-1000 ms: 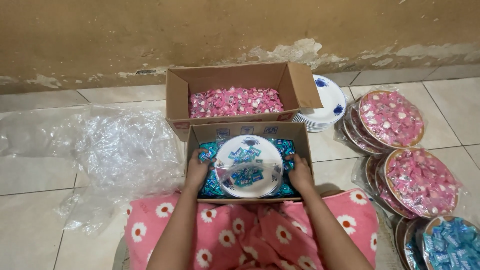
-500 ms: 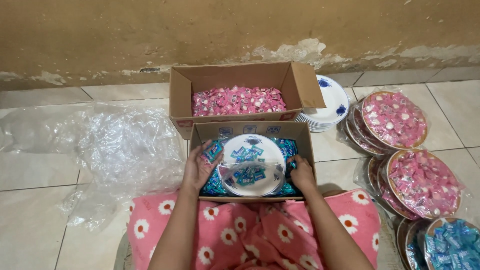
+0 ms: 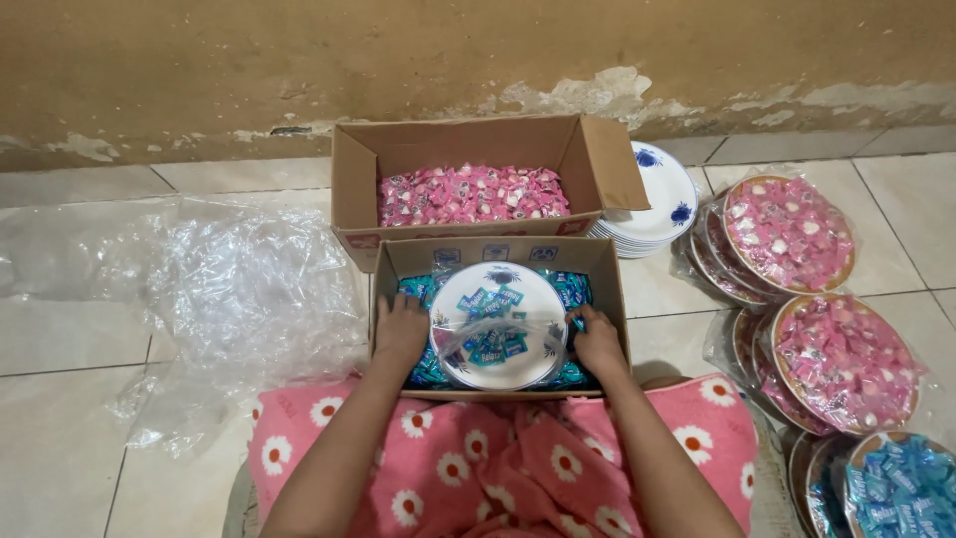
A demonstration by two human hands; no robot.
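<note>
Two open cardboard boxes sit on the tiled floor against a stained wall; the far box (image 3: 478,174) is long from left to right and holds pink-wrapped sweets (image 3: 468,194), with small red marks on its front panel; the near box (image 3: 498,314) lies just in front of it, touching it, with three small blue squares printed along its far inside flap, and is filled with blue-wrapped sweets (image 3: 573,289). A round white plate (image 3: 498,324) lies flat and face up in the near box, carrying a small heap of blue sweets under a thin clear film; being round, it has no long axis. The left hand (image 3: 401,334) cups the plate's left rim with curled fingers; the right hand (image 3: 596,339) grips the right rim, fingers bent over the edge. Crumpled clear plastic (image 3: 229,289) spreads to the left; a stack of white plates with blue flowers (image 3: 657,204) stands right of the far box; wrapped round trays of pink sweets (image 3: 792,234) overlap at far right, with a tray of blue sweets (image 3: 901,488) in the bottom corner.
</note>
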